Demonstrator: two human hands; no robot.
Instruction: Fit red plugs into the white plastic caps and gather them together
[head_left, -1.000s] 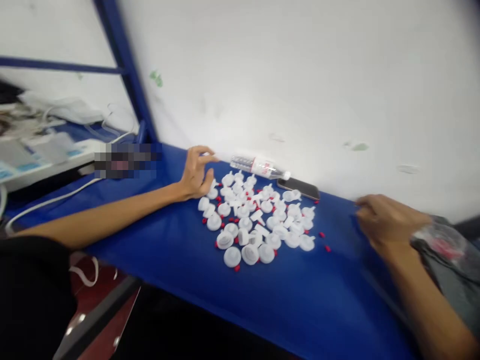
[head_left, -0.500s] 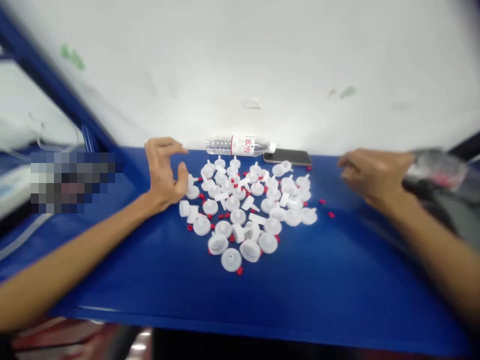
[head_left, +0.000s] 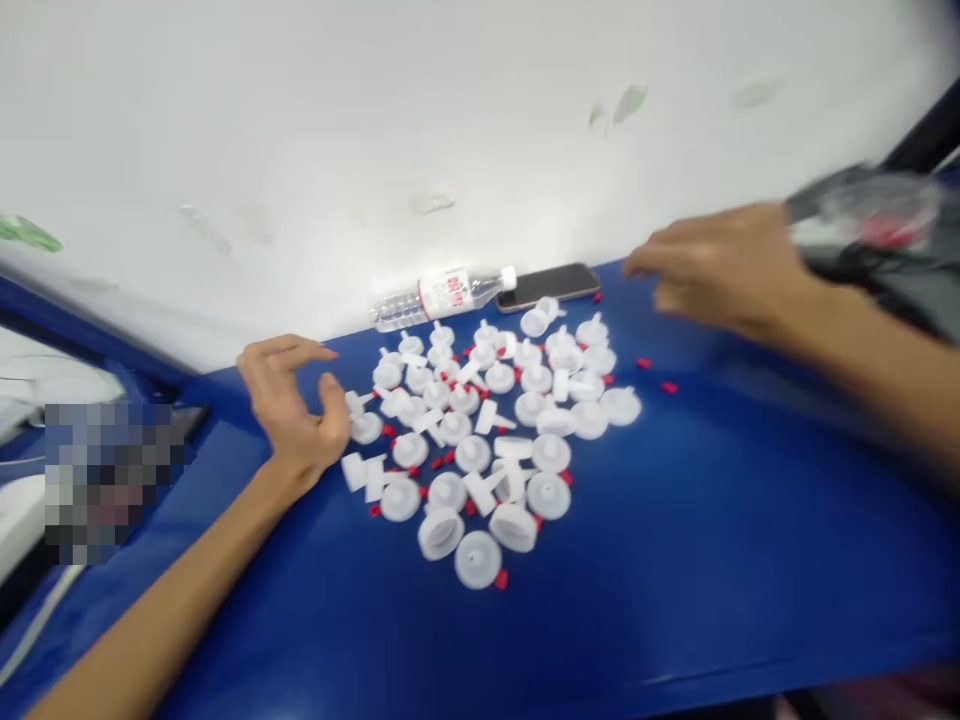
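Observation:
Many white plastic nozzle caps (head_left: 472, 454) lie in a loose pile on the blue tabletop (head_left: 675, 560), some upright with their spouts up, others tipped over. Small red plastic pieces (head_left: 501, 579) are scattered among them. At the pile's left edge is my left hand (head_left: 296, 410), its thumb and fingers apart in a C shape around nothing, the thumb close to the nearest caps. My right hand (head_left: 720, 265), blurred, is raised to the right of the pile, fingers stretched forward and thumb lower, with nothing visible in it.
A clear water bottle (head_left: 446, 295) lies on its side against the white wall (head_left: 450, 120). Beside it is a dark phone (head_left: 551, 285). A clear bag with red contents (head_left: 892, 220) sits at the far right. Two red pieces lie apart, right of the pile.
The camera view has tilted and shifted. My left hand appears lower and farther left, still beside the pile. The right hand appears higher, its fingers now stretched out more.

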